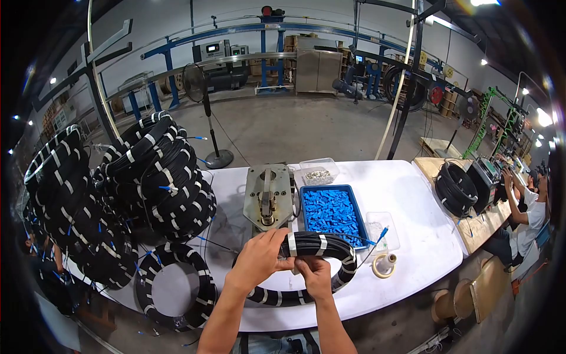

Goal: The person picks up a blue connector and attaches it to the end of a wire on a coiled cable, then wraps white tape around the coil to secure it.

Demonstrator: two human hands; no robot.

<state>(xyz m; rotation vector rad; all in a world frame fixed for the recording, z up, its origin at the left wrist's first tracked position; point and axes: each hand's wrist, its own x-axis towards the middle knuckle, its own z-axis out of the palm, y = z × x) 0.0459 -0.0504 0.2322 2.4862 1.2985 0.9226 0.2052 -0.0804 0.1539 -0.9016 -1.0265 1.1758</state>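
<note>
A coil of black cable (344, 274), banded with white tape, lies at the table's near edge in front of me. My left hand (259, 258) is closed around its upper left part, thumb pointing inward. Just inside the ring, my right hand (314, 276) has its fingers bent up against the coil's underside, beside a white tape band; its fingertips are partly hidden. Blue connectors (382, 234) on a cable end stick out to the right of the coil. Behind my left hand stands a metal press (268, 197) with an upright lever.
A blue bin (302, 212) of small blue parts sits beyond the coil, with clear plastic boxes (318, 172) around it. A tape roll (384, 265) lies at right. Tall stacks of cable coils (171, 177) crowd the left, with a single coil (203, 280) nearer. A person (533, 212) works far right.
</note>
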